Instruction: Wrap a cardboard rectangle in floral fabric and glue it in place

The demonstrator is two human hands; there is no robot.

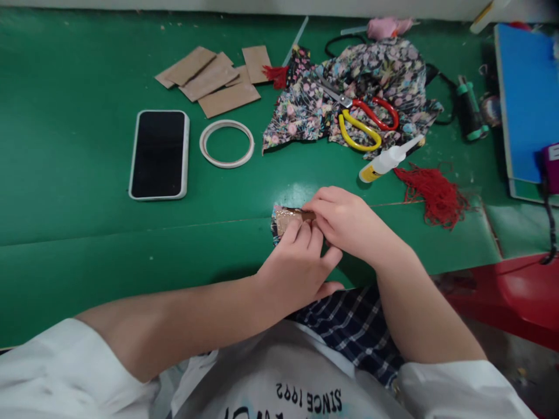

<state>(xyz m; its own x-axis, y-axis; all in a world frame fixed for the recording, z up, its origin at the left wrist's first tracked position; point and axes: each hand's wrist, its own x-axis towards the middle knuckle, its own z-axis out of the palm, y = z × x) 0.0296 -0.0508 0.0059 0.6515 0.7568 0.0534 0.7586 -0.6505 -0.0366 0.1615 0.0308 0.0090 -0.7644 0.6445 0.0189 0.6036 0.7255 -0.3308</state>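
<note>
A brown cardboard rectangle point(286, 221), backed with dark floral fabric point(275, 228), is at the front of the green worktop point(209, 256), between the hands. The left hand point(301, 262) lays bent fingers across its face; whether it grips is hidden. The right hand point(343, 224) pinches its right end. Red-and-yellow-handled metal scissors point(347, 101) rest on crumpled floral cloth point(301, 113) beyond.

Green tabletop point(65, 174), red stool point(535, 288), pale panel point(305, 7) behind
</note>
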